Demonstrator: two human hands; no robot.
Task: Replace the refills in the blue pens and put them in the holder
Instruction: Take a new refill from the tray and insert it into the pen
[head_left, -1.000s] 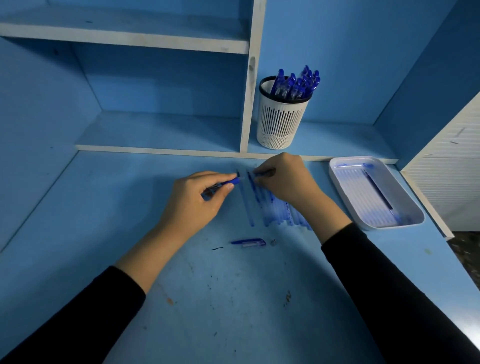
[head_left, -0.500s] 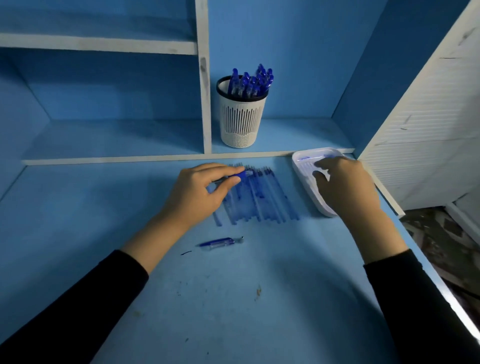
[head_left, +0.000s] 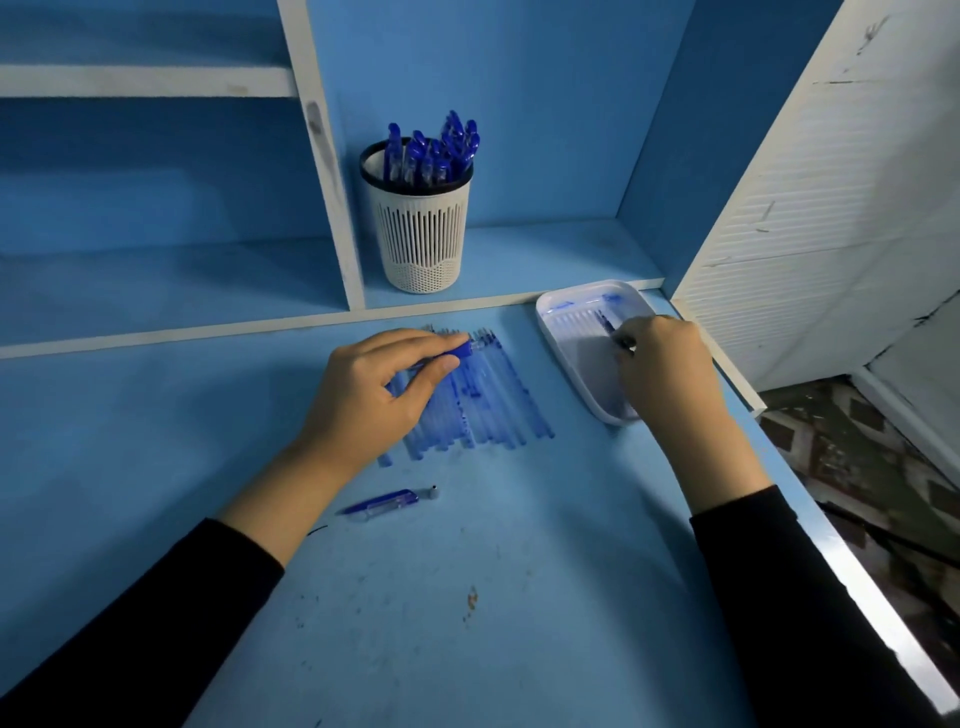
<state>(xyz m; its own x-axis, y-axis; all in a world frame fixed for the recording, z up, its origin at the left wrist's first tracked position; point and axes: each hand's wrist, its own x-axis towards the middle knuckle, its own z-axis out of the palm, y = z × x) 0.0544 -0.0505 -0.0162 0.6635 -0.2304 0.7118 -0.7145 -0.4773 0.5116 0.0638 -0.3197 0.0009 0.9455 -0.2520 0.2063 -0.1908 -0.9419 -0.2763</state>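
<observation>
While the left hand (head_left: 363, 395) hovers over the middle of the desk (head_left: 467, 597), its thumb and curled fingers pinch a blue pen barrel (head_left: 460, 352), whose tip points right and slightly far. Directly under that hand, a row of blue refills (head_left: 488, 400) lies side by side on the desk, their lengths running from near to far.

To the right, a white tray (head_left: 558, 317) sits at the desk's far right corner. The right hand (head_left: 662, 369) reaches into it with its fingers curled, and they seem to pinch the near end of a dark refill (head_left: 605, 321) that lies in the tray, though the grip is partly hidden by the knuckles.

On the low shelf (head_left: 519, 254) beyond the desk stands the white slotted holder (head_left: 418, 234), upright, just right of a white divider. A bunch of blue pens (head_left: 431, 150) stands inside it, leaning toward its right rim.

Nearer, well apart from both hands, a loose pen half (head_left: 384, 503) rests flat on the desk, with a small dark part (head_left: 432, 489) just beside its right end. Both forearms wear black sleeves.
</observation>
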